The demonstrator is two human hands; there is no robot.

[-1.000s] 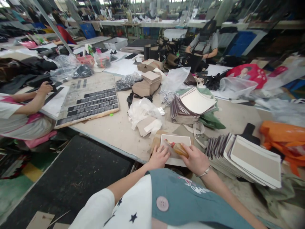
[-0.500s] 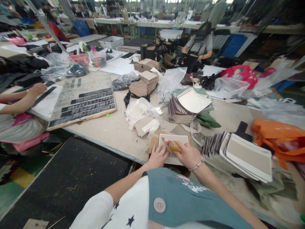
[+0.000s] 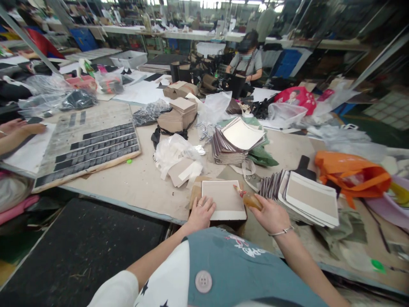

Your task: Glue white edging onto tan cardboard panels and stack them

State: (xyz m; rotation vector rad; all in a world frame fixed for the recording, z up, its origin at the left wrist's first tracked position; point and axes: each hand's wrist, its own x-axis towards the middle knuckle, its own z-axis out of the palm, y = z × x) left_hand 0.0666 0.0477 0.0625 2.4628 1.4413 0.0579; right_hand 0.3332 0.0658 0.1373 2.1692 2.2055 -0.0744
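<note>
A flat rectangular card panel point(image 3: 224, 197) with a white border lies on a brown cardboard sheet at the table's near edge. My left hand point(image 3: 200, 212) rests on its lower left corner, fingers spread flat. My right hand point(image 3: 270, 214) is closed around a small amber glue bottle point(image 3: 250, 199) whose red tip points at the panel's right edge. A fanned stack of similar panels point(image 3: 303, 198) lies just right of that hand.
Another stack of panels point(image 3: 238, 143) sits beyond on green fabric, with crumpled white paper point(image 3: 177, 154) to its left. A board with dark strips point(image 3: 91, 145) lies at left near another person's hand point(image 3: 19, 127). An orange bag point(image 3: 351, 175) lies at right.
My right hand has moved the glue bottle from over the panel's middle to its right edge. The panel's face now shows uncovered. The view has shifted to the right.
</note>
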